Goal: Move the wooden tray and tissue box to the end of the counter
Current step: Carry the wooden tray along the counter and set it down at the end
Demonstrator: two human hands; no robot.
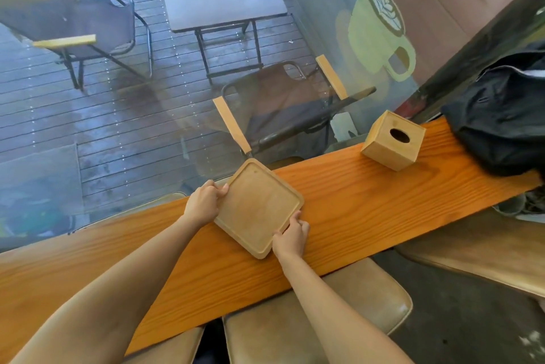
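Both hands clamp the tray [258, 207]: left hand [203, 204] on its far-left edge, right hand [290, 238] on its near-right edge. It lies flat and empty on the counter [368, 216]. The box [393, 139], a wooden cube, sits well right of the right hand, near the counter's end

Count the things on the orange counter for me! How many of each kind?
Wooden tray: 1, held at two edges by the left hand and right hand
Wooden tissue box: 1
Black bag: 1
Total: 3 things on the counter
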